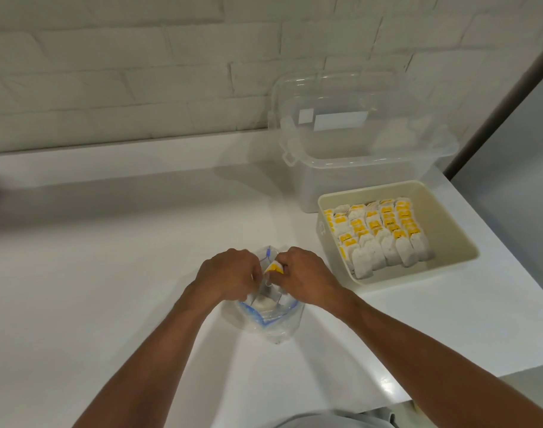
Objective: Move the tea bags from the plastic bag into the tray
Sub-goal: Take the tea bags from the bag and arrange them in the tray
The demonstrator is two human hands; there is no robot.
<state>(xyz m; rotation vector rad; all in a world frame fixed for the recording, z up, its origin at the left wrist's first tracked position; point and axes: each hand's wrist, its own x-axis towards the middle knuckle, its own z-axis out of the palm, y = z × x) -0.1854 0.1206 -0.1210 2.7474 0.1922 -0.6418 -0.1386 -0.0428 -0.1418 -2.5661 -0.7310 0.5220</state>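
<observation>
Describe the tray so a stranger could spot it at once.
Start at the right end of the white counter. In front of the clear plastic bin sits the cream tray. It alone is opaque and holds rows of yellow-tagged tea bags.

Shows left hand [230,276] and right hand [307,278] bare, both forearms uncovered as far as the frame edge. Wears a pale grey garment [326,420], visible at bottom centre as a rounded band of creased cloth.
</observation>
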